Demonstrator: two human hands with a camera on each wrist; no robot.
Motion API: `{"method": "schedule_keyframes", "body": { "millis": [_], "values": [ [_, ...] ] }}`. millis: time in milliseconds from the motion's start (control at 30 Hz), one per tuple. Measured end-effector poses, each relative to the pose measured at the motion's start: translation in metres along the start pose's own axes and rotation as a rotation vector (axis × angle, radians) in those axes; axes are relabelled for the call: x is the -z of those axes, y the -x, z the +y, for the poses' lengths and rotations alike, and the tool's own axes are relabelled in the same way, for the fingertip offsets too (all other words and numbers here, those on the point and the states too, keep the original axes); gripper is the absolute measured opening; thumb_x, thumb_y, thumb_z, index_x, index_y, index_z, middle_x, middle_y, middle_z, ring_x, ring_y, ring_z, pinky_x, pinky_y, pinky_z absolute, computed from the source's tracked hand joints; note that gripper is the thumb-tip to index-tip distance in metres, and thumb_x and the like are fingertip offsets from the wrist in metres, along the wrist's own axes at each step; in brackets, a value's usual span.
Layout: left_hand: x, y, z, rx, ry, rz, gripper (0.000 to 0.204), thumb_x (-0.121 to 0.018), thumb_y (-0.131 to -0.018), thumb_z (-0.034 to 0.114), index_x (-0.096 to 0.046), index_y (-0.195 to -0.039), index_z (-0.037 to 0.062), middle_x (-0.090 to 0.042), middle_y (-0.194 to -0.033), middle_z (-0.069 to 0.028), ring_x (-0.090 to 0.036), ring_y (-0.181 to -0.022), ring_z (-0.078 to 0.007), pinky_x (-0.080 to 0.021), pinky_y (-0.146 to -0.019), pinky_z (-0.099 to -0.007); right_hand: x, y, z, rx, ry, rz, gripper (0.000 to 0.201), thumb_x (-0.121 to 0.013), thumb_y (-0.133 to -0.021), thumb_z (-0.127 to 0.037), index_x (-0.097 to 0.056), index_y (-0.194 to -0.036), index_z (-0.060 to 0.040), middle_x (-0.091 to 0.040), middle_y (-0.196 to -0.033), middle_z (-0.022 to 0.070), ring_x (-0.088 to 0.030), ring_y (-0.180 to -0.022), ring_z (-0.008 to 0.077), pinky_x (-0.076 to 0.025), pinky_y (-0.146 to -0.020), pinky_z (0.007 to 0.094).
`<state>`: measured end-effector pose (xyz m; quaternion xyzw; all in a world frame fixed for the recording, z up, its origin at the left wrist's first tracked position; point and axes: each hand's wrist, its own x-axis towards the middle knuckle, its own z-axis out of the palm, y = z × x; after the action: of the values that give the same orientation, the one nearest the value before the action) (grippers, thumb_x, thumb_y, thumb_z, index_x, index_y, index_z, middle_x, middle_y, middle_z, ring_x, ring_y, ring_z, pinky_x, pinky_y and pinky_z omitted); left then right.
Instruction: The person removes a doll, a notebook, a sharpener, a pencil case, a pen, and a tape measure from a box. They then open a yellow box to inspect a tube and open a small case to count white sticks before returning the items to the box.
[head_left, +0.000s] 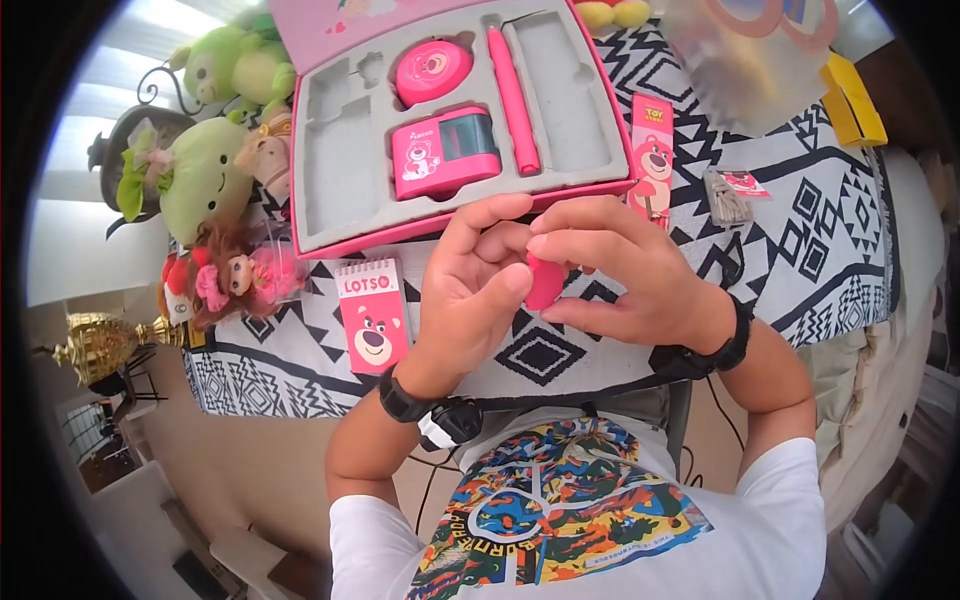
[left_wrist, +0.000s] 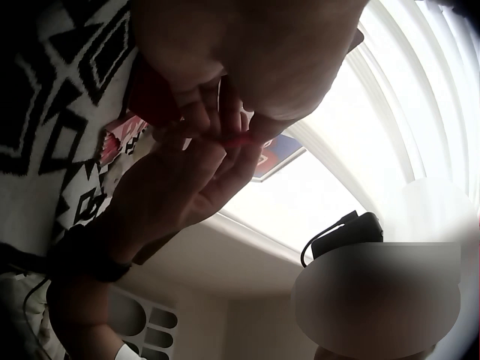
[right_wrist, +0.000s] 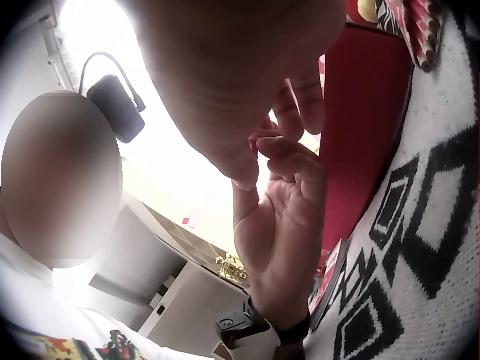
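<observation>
Between both hands, above the near edge of the cloth, is a small pink rounded piece [head_left: 543,282], partly covered by fingers. My right hand [head_left: 635,262] pinches it with the thumb below and fingertips on top. The left hand [head_left: 468,275] holds its other side, thumb against it and fingers curled behind. Just beyond the hands lies an open pink gift box [head_left: 365,238] with a grey moulded tray [head_left: 345,190]. In the tray sit a round pink case [head_left: 434,72], a pink pencil sharpener [head_left: 445,155] with a dark window and a long pink pen [head_left: 513,105].
A LOTSO notepad [head_left: 373,318] lies left of the hands. To the right are a Toy Story pencil box [head_left: 652,160] and a bundle of grey cord [head_left: 727,198]. Plush toys [head_left: 208,175], a doll [head_left: 235,280] and a gold trophy [head_left: 100,347] stand along the left.
</observation>
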<state>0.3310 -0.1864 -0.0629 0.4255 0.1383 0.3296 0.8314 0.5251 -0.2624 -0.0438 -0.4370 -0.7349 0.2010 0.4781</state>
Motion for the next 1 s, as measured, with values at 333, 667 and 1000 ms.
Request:
{"method": "schedule_keyframes", "body": {
  "millis": [333, 667, 1000],
  "values": [
    [0.001, 0.004, -0.007, 0.063, 0.054, -0.113, 0.063, -0.069, -0.092, -0.005, -0.038, -0.147, 0.0020, -0.062, -0.130, -0.0189, -0.064, -0.121, -0.0280, -0.052, -0.103, -0.0399, -0.005, 0.009, 0.007, -0.042, -0.110, 0.114, 0.045, -0.083, -0.075, -0.002, -0.064, -0.115, -0.0070, -0.068, -0.110, 0.0108, -0.069, -0.091, 0.0275, -0.057, -0.074, 0.0354],
    [0.004, 0.004, -0.004, 0.197, -0.020, -0.046, 0.045, -0.068, -0.094, -0.005, -0.051, -0.135, 0.0018, -0.068, -0.118, -0.0113, -0.067, -0.111, -0.0174, -0.056, -0.092, -0.0298, 0.000, 0.015, 0.006, 0.013, -0.064, 0.100, 0.041, -0.077, -0.077, 0.007, -0.068, -0.115, -0.0065, -0.071, -0.099, 0.0103, -0.070, -0.082, 0.0246, -0.054, -0.068, 0.0326],
    [0.007, 0.004, -0.005, 0.137, -0.067, -0.068, 0.029, -0.070, -0.092, -0.004, -0.059, -0.120, -0.0003, -0.067, -0.115, -0.0097, -0.068, -0.103, -0.0168, -0.056, -0.087, -0.0307, 0.000, 0.014, 0.009, 0.065, -0.149, 0.048, 0.038, -0.070, -0.076, 0.015, -0.072, -0.109, -0.0043, -0.069, -0.108, 0.0113, -0.069, -0.090, 0.0238, -0.056, -0.075, 0.0323]
  ]
}}
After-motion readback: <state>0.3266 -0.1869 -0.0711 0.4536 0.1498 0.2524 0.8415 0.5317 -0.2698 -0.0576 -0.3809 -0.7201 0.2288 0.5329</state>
